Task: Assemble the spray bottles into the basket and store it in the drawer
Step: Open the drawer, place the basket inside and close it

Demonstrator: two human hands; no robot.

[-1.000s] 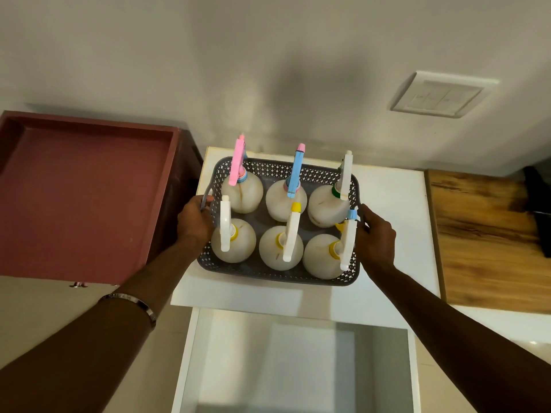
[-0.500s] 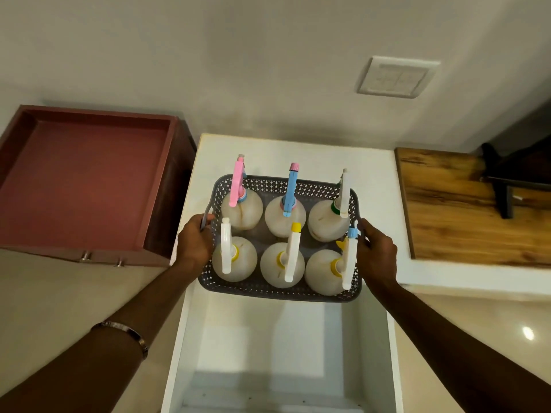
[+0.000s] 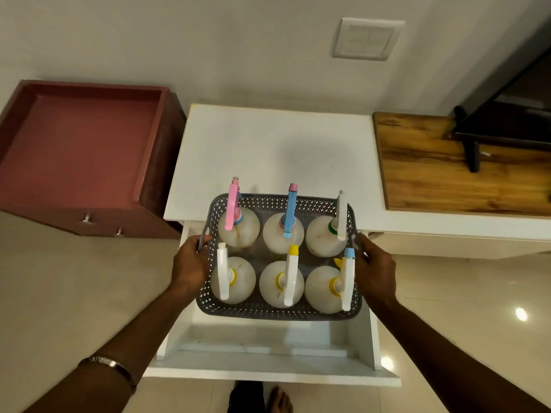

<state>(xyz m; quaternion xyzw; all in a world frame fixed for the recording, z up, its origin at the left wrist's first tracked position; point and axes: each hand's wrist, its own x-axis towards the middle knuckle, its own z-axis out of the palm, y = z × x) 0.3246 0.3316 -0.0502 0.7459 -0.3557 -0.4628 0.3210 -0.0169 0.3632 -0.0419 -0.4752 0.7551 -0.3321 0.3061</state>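
A grey perforated basket (image 3: 277,312) holds several round white spray bottles, among them one with a pink trigger (image 3: 234,217) and one with a blue trigger (image 3: 288,217). My left hand (image 3: 190,265) grips the basket's left handle and my right hand (image 3: 374,268) grips its right side. The basket hangs over the open white drawer (image 3: 268,363), its far end still above the white cabinet top (image 3: 268,144).
A dark red wooden box-like cabinet (image 3: 80,144) stands to the left. A wooden shelf (image 3: 441,177) with a black stand (image 3: 474,156) lies to the right. A wall switch plate (image 3: 366,38) is above. Feet show on the tiled floor below the drawer.
Both hands have carried the basket off the cabinet top towards me, so it now hangs over the open drawer. The view has tilted down.
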